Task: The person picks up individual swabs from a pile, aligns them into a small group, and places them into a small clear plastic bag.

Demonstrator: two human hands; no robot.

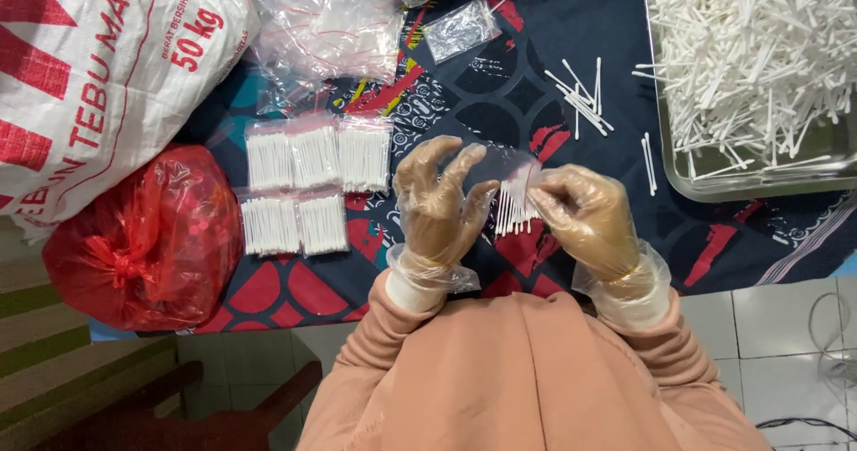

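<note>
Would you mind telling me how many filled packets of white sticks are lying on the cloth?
5. Three sit side by side in the upper row; two sit below them. More may be hidden under the clear bags.

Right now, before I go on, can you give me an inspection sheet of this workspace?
Surface: dark patterned cloth with red shapes, spread over pale floor tiles.
Job's things: a bundle of white sticks going into a small clear bag; five filled packets lie in two rows to the left.
Clutter: loose sticks on the cloth; metal tray heaped with sticks; empty clear bags.
Hands: left hand and right hand, both in clear plastic gloves, hold the bag and sticks.
Cables: a thin white cable on the tiles at right.
Surroundings: large white sack; tied red plastic bag; wooden steps at lower left.
</note>
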